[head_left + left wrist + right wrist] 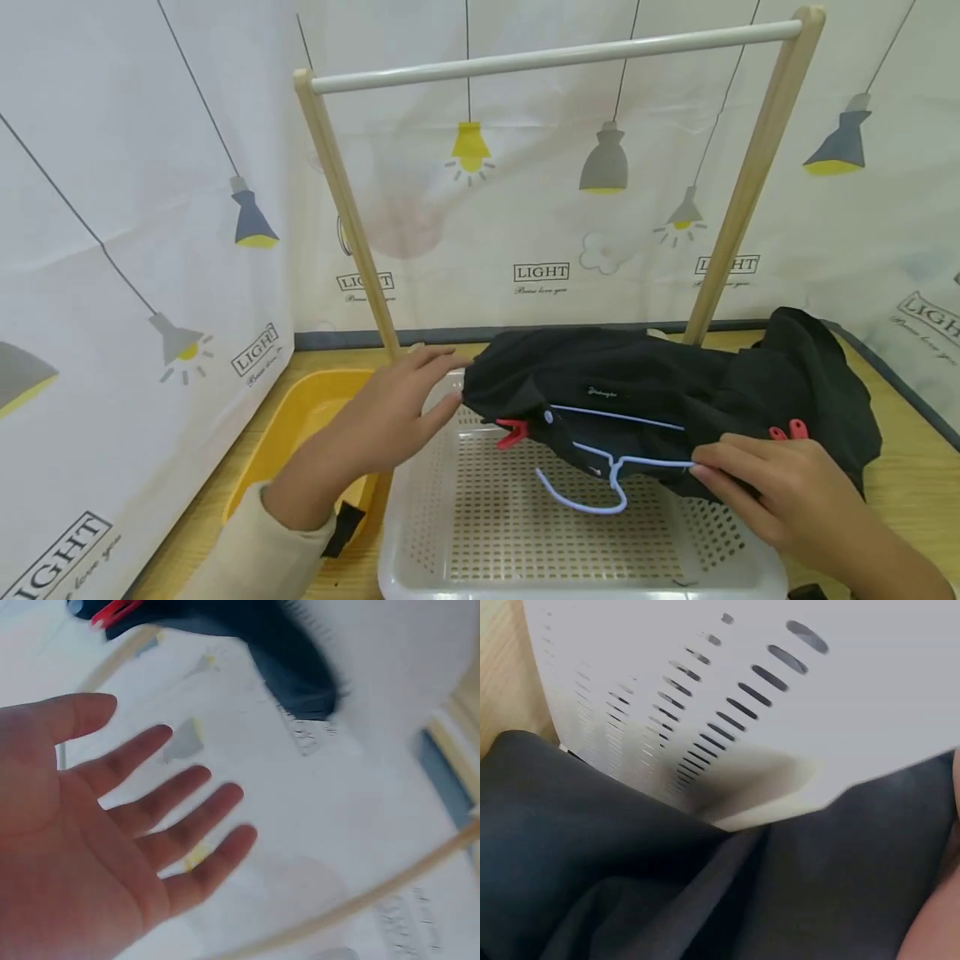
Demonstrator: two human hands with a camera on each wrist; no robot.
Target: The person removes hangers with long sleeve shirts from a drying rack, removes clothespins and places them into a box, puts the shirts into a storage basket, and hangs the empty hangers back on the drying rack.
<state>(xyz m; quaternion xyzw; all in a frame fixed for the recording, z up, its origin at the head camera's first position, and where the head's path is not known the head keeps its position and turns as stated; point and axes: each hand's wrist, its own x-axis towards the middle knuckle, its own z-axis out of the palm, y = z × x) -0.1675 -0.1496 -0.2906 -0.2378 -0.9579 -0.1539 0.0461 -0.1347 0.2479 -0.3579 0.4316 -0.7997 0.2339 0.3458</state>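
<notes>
A black garment (570, 358) lies across the white basket, with a light-blue hanger (618, 483) in its opening and the hook pointing toward me. My right hand (780, 492) pinches the hanger's right arm together with the dark cloth around it. Beside the garment's left end is my left hand (405, 408), fingers spread and palm bare in the left wrist view. A red clip (513, 433) grips the cloth near the hanger's left end. Another red clip (789, 429) shows just above my right hand, partly hidden. Black folds (630, 870) fill the lower right wrist view.
The white perforated basket (427, 575) stands on the wooden table (918, 492). A yellow tray (281, 417) is at its left, with a black strip (345, 529) at the tray's edge. Behind rises a wooden rack with a white rail (555, 58), against a lamp-patterned backdrop.
</notes>
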